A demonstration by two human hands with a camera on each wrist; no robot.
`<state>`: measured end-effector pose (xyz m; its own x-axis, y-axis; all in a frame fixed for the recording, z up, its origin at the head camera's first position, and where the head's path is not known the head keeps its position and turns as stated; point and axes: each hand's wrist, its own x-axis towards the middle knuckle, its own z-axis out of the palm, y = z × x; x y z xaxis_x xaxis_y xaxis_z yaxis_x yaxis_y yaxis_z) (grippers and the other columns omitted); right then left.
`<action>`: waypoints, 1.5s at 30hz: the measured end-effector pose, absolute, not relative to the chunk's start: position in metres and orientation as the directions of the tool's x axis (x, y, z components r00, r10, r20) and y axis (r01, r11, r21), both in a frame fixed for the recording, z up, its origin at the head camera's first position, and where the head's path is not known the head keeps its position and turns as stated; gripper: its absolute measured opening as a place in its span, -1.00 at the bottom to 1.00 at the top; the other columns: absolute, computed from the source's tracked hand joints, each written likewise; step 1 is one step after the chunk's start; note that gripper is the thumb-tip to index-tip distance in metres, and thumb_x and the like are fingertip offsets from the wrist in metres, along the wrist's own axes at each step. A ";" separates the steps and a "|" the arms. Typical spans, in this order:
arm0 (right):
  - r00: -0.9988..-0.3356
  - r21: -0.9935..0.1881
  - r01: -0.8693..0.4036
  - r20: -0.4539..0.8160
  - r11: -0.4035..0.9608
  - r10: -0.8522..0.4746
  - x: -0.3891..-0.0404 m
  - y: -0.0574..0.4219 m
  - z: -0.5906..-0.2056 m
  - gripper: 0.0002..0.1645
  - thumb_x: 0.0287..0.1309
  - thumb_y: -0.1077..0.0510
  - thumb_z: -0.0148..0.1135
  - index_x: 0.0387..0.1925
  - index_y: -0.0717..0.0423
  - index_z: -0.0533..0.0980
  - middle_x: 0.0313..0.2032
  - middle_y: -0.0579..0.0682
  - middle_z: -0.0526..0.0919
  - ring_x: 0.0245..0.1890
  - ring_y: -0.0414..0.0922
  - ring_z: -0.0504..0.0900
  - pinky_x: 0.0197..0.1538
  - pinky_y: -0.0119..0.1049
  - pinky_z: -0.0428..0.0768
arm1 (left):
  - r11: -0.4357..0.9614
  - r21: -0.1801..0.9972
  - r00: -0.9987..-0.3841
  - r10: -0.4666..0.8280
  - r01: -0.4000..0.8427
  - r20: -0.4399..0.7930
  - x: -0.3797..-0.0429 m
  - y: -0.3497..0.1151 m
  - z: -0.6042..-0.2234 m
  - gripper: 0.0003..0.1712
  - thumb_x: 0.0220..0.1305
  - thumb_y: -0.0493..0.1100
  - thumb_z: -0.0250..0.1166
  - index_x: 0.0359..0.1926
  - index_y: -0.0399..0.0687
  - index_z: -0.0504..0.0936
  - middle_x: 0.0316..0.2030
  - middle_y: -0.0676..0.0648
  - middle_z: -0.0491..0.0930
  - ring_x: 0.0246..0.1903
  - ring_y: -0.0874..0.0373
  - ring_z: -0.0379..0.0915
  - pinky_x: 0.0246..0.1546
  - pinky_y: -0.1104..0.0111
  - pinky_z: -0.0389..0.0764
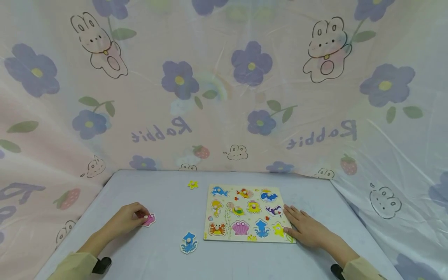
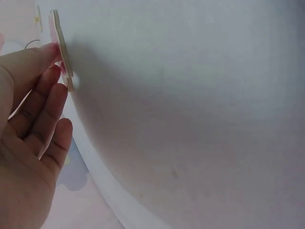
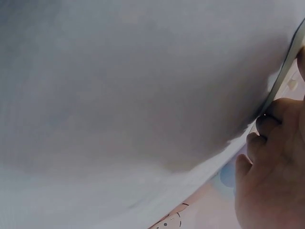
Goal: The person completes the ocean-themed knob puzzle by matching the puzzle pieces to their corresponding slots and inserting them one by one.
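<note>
At the left of the table, my left hand [image 1: 126, 218] pinches a pink shell puzzle piece [image 1: 149, 220] between thumb and fingertips. The left wrist view shows that piece [image 2: 61, 38] edge-on, its wooden side facing the camera. My right hand [image 1: 307, 228] rests with extended fingers at the right edge of a wooden sea-animal puzzle board [image 1: 252, 238]. A blue squid piece [image 1: 189, 245] with a knob lies left of the board's near corner. Beyond it, a yellow starfish piece [image 1: 193, 184] lies near the board's far left corner.
Rows of sea animals, several with knobs, cover the board, among them a crab [image 1: 217, 229] and a pink shell picture [image 1: 240, 228]. The white table [image 1: 161, 268] is enclosed at the back and sides by a patterned curtain [image 1: 217, 109].
</note>
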<state>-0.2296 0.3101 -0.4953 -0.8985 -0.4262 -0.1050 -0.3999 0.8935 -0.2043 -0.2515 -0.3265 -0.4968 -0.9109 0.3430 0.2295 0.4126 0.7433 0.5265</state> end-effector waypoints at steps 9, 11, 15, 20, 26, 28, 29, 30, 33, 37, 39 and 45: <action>-0.901 -0.203 -0.394 -0.106 0.896 -0.420 -0.228 0.310 -0.493 0.02 0.46 -0.40 0.02 0.57 0.27 0.17 0.60 0.21 0.11 0.57 0.29 0.07 0.52 0.29 0.08 | 0.750 0.527 -0.917 0.340 0.399 0.210 -0.251 -0.324 -0.494 -0.83 0.20 -0.37 0.47 -0.23 -0.08 0.71 -0.33 0.16 0.62 -0.29 0.34 0.53 -0.25 0.38 0.61; -0.901 -0.207 -0.394 -0.104 0.895 -0.421 -0.228 0.311 -0.493 0.02 0.46 -0.40 0.02 0.57 0.28 0.17 0.60 0.21 0.11 0.57 0.29 0.07 0.52 0.29 0.08 | 0.759 0.520 -0.920 0.338 0.392 0.199 -0.250 -0.324 -0.493 -0.84 0.22 -0.36 0.47 -0.21 -0.08 0.72 -0.33 0.16 0.62 -0.29 0.32 0.53 -0.24 0.38 0.61; -0.901 -0.204 -0.397 -0.103 0.895 -0.422 -0.227 0.311 -0.493 0.03 0.46 -0.41 0.01 0.57 0.28 0.17 0.60 0.21 0.11 0.57 0.29 0.07 0.52 0.29 0.08 | 0.776 0.504 -0.925 0.329 0.380 0.191 -0.249 -0.322 -0.492 -0.85 0.22 -0.34 0.47 -0.21 -0.07 0.72 -0.33 0.16 0.62 -0.29 0.30 0.53 -0.25 0.37 0.60; -0.900 -0.205 -0.399 -0.099 0.894 -0.424 -0.227 0.311 -0.493 0.02 0.47 -0.40 0.02 0.56 0.29 0.17 0.59 0.22 0.11 0.57 0.29 0.07 0.52 0.30 0.08 | 0.787 0.477 -0.920 0.328 0.391 0.213 -0.248 -0.317 -0.488 -0.84 0.21 -0.34 0.48 -0.21 -0.06 0.73 -0.33 0.16 0.61 -0.30 0.30 0.52 -0.25 0.32 0.61; -0.900 -0.212 -0.397 -0.099 0.893 -0.424 -0.227 0.310 -0.491 0.02 0.46 -0.39 0.03 0.57 0.28 0.17 0.59 0.22 0.12 0.57 0.29 0.07 0.52 0.30 0.07 | 0.781 0.465 -0.908 0.338 0.417 0.247 -0.247 -0.303 -0.479 -0.83 0.20 -0.35 0.49 -0.22 -0.04 0.74 -0.33 0.17 0.62 -0.29 0.30 0.52 -0.22 0.30 0.62; -0.900 -0.211 -0.397 -0.098 0.893 -0.424 -0.227 0.310 -0.491 0.02 0.46 -0.39 0.04 0.57 0.28 0.17 0.59 0.22 0.12 0.57 0.29 0.07 0.52 0.30 0.07 | 0.774 0.472 -0.906 0.339 0.422 0.253 -0.245 -0.297 -0.477 -0.85 0.21 -0.34 0.49 -0.23 -0.05 0.74 -0.33 0.18 0.62 -0.29 0.30 0.52 -0.22 0.28 0.61; -0.900 -0.209 -0.398 -0.097 0.893 -0.424 -0.227 0.310 -0.491 0.02 0.46 -0.39 0.04 0.57 0.28 0.17 0.59 0.22 0.12 0.57 0.29 0.07 0.52 0.30 0.08 | 0.772 0.474 -0.905 0.338 0.423 0.257 -0.244 -0.293 -0.476 -0.85 0.22 -0.33 0.49 -0.22 -0.04 0.74 -0.33 0.18 0.62 -0.29 0.30 0.51 -0.22 0.28 0.61; -0.900 -0.208 -0.399 -0.097 0.893 -0.424 -0.227 0.310 -0.491 0.02 0.46 -0.39 0.03 0.57 0.28 0.17 0.59 0.22 0.12 0.57 0.29 0.07 0.52 0.30 0.08 | 0.770 0.478 -0.905 0.336 0.423 0.259 -0.243 -0.290 -0.475 -0.86 0.22 -0.32 0.49 -0.22 -0.04 0.75 -0.33 0.19 0.62 -0.29 0.30 0.51 -0.22 0.28 0.61; -0.901 -0.205 -0.398 -0.098 0.894 -0.423 -0.227 0.310 -0.492 0.03 0.45 -0.40 0.03 0.57 0.28 0.16 0.59 0.22 0.12 0.57 0.29 0.07 0.51 0.30 0.08 | 0.761 0.483 -0.901 0.341 0.433 0.269 -0.242 -0.279 -0.473 -0.88 0.25 -0.29 0.49 -0.22 -0.03 0.75 -0.32 0.19 0.62 -0.29 0.30 0.50 -0.21 0.26 0.61; -0.900 -0.212 -0.397 -0.101 0.893 -0.424 -0.228 0.311 -0.494 0.03 0.46 -0.40 0.04 0.56 0.28 0.17 0.59 0.23 0.12 0.57 0.30 0.07 0.51 0.31 0.08 | 0.754 0.486 -0.896 0.347 0.442 0.277 -0.241 -0.266 -0.472 -0.88 0.26 -0.26 0.49 -0.21 0.01 0.75 -0.31 0.22 0.62 -0.28 0.31 0.50 -0.19 0.23 0.62; -0.900 -0.212 -0.394 -0.107 0.894 -0.422 -0.228 0.311 -0.494 0.02 0.46 -0.39 0.03 0.57 0.28 0.16 0.59 0.22 0.11 0.57 0.30 0.07 0.51 0.31 0.08 | 0.749 0.485 -0.891 0.352 0.451 0.286 -0.241 -0.259 -0.473 -0.87 0.26 -0.25 0.50 -0.20 0.03 0.75 -0.30 0.23 0.62 -0.27 0.32 0.50 -0.17 0.22 0.63; -0.903 -0.201 -0.388 -0.113 0.900 -0.415 -0.229 0.311 -0.496 0.02 0.47 -0.40 0.01 0.57 0.26 0.16 0.60 0.20 0.10 0.58 0.28 0.06 0.52 0.30 0.07 | 0.725 0.483 -0.870 0.375 0.491 0.321 -0.240 -0.234 -0.473 -0.85 0.25 -0.26 0.51 -0.21 0.06 0.74 -0.29 0.26 0.62 -0.24 0.29 0.52 -0.15 0.19 0.65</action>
<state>-0.2291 0.3111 -0.4958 -0.9030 -0.4145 -0.1126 -0.3879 0.8995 -0.2010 -0.2400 -0.2336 -0.4731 -0.8697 0.3750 0.3210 0.4909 0.7251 0.4830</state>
